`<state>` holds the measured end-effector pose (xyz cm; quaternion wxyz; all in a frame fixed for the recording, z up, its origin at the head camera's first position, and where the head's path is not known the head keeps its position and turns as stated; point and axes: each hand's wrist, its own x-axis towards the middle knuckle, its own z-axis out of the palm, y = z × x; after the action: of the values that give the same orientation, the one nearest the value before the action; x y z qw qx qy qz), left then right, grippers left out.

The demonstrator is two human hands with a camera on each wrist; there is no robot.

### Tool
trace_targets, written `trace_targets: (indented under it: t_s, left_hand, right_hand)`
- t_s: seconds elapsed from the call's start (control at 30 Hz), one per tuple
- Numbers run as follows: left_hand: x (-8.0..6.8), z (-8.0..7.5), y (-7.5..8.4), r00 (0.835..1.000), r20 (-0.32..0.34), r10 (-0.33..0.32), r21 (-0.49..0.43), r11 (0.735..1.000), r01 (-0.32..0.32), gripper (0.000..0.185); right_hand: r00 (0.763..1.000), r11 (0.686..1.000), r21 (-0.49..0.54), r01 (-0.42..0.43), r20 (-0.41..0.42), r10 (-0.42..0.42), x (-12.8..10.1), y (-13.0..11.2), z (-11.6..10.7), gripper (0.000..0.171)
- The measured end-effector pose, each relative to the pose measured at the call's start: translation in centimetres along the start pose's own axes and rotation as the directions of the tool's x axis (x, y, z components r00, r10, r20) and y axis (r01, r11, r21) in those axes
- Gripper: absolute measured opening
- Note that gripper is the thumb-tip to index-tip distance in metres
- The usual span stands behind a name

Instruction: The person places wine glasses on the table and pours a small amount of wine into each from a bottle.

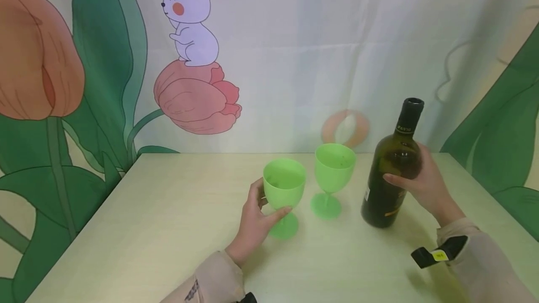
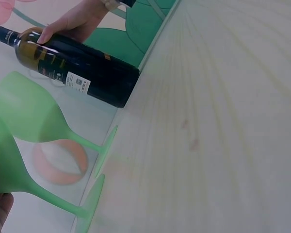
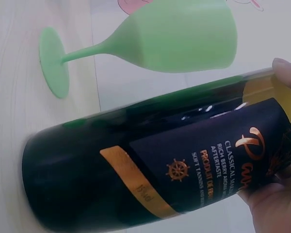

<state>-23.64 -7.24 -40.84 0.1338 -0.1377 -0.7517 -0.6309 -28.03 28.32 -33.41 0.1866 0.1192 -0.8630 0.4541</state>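
Observation:
My left hand [image 1: 251, 228] grips a light green plastic goblet [image 1: 284, 183] round the lower bowl, thumb across the front; its foot is at the tabletop. Just right of it and farther back stands a second green goblet [image 1: 334, 169], upright, touched by neither hand. A dark wine bottle [image 1: 384, 191] leans slightly to the right, and my right hand [image 1: 429, 188] holds it round the body from the right side. The mouth of the bottle shows no cork. In the right wrist view the bottle's dark label [image 3: 203, 165] with orange lettering faces the camera.
The pale wooden table [image 1: 160, 228] runs back to a light cloth backdrop [image 1: 286, 60] printed with tulips and a rabbit [image 1: 195, 41]. A black wrist strap [image 1: 452, 249] sits on the right sleeve. Both goblets stand left of the bottle.

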Motion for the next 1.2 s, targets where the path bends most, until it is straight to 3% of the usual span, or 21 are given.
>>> trace_targets:
  t_s: [0.6,0.83,1.2]
  left_hand:
    - [0.0,-0.1,-0.2,1.000,-0.002,-0.003,0.002,1.000,0.003,0.078]
    - [0.1,0.0,-0.1,1.000,-0.002,-0.004,0.010,1.000,0.004,0.077]
    - [0.0,-0.1,0.0,1.000,-0.011,-0.016,0.023,1.000,0.016,0.078]
  right_hand:
    - [0.999,1.000,0.021,0.012,0.039,-0.013,-0.3,1.1,-0.4,0.080]
    - [0.996,0.991,0.108,0.076,0.044,-0.081,-0.6,1.5,-0.3,0.077]
    - [0.997,0.992,0.121,0.047,0.049,-0.054,-0.8,1.7,0.0,0.073]
